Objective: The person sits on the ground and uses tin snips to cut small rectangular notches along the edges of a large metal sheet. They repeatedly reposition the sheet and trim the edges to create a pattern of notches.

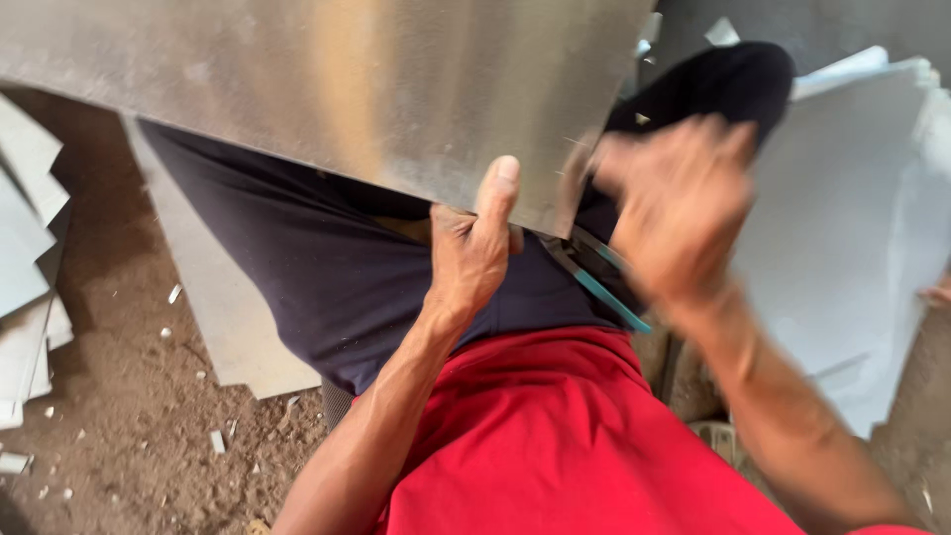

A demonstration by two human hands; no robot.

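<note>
Pale cut metal sheets [25, 258] lie stacked at the left edge on the brown dirt floor [129, 426]; small bright metal scraps [216, 441] are scattered over it (mostly near the lower left); another flat sheet [223, 317] lies on the ground beside the dark trouser leg [327, 267]; a red shirt [555, 436] fills the lower middle; more pale sheets [852, 218] lean at the right.

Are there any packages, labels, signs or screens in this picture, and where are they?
None in view: no package, label, sign or screen.
What shows instead is bare sheet metal gripped at its lower edge by the left hand, the blurred right hand on teal-handled snips, and plain pale sheets stacked at the right.
</note>
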